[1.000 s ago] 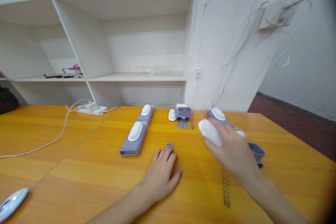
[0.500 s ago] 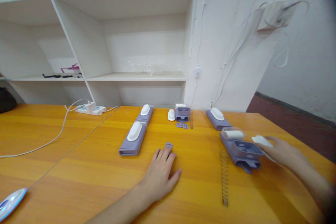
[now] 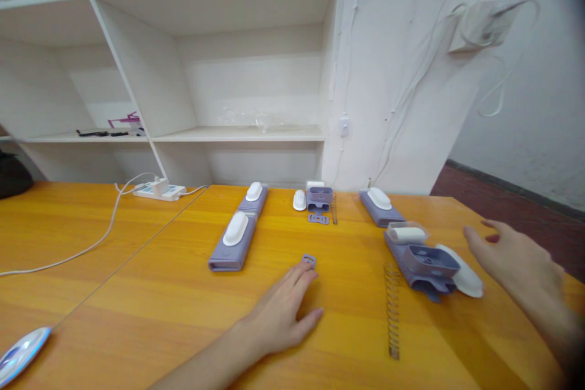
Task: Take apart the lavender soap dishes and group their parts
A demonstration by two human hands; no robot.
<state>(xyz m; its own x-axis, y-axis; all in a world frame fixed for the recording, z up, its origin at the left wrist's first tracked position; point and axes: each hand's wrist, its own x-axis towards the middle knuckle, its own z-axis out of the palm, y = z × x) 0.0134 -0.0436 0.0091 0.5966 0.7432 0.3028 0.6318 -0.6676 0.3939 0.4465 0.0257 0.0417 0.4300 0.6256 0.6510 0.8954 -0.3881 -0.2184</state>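
My left hand (image 3: 286, 311) lies flat on the table, fingers stretched out. Its fingertips touch a small flat purple plate (image 3: 309, 260) with openings, partly covered by them. At the right, my right hand (image 3: 523, 265) hovers with thumb and fingers apart and nothing in it. Just left of it a white oval cover (image 3: 466, 277) leans or lies against a purple plastic housing (image 3: 432, 261); which of the two I cannot tell. Behind the housing's open box sits a white roll (image 3: 406, 234) under a clear cover. Between my hands a long coil spring (image 3: 392, 311) lies on the table.
Two purple units with white caps (image 3: 233, 242) stand in line left of centre; another unit (image 3: 379, 207) is at the back right. Similar loose parts (image 3: 320, 195) lie at the back middle. A power strip (image 3: 159, 190) with a white cable lies at the back left.
My right hand has let go of the white cover and moved right; the cover now rests beside the housing. My left hand has slid the small purple plate to the right and slightly nearer.
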